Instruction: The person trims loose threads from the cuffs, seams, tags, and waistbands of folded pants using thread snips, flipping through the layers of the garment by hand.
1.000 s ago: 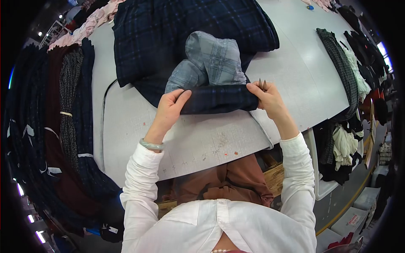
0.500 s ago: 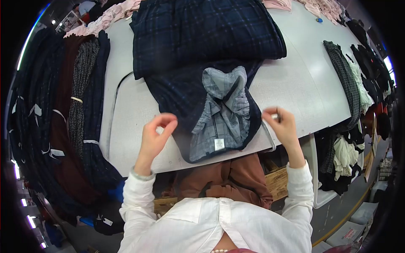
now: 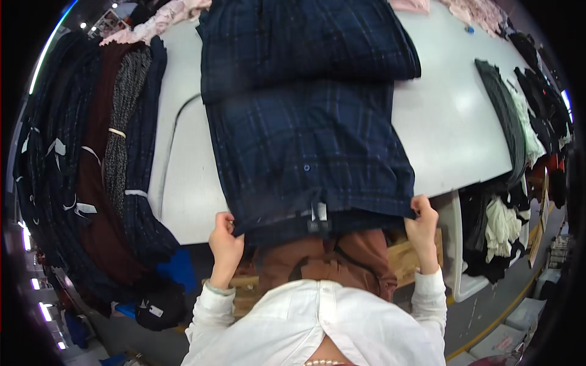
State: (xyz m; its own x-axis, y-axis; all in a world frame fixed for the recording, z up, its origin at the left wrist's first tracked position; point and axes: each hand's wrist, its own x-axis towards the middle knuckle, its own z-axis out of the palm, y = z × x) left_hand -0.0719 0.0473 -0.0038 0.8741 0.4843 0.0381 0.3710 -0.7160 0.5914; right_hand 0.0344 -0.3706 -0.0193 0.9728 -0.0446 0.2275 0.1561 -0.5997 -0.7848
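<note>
A pair of navy plaid trousers (image 3: pixel 311 143) lies spread on the table, front up, a small button at the middle. Its waistband overhangs the table's near edge, with a white label (image 3: pixel 319 211) visible inside. My left hand (image 3: pixel 226 247) pinches the left end of the waistband. At the right end, my right hand (image 3: pixel 422 226) has its fingers closed on the same waistband. The band is stretched straight between both hands.
More navy plaid fabric (image 3: pixel 305 46) lies folded farther up the white table (image 3: pixel 452 134). Tied bundles of dark cloth (image 3: pixel 125 128) hang over the left edge. Grey and white garments (image 3: pixel 500 116) lie at the right edge, above a white bin (image 3: pixel 455 244) holding clothes.
The trousers' light grey inner side was showing, bunched up; now the navy outer side lies flat. Both hands were off the cloth and have come down to grip the waistband ends.
</note>
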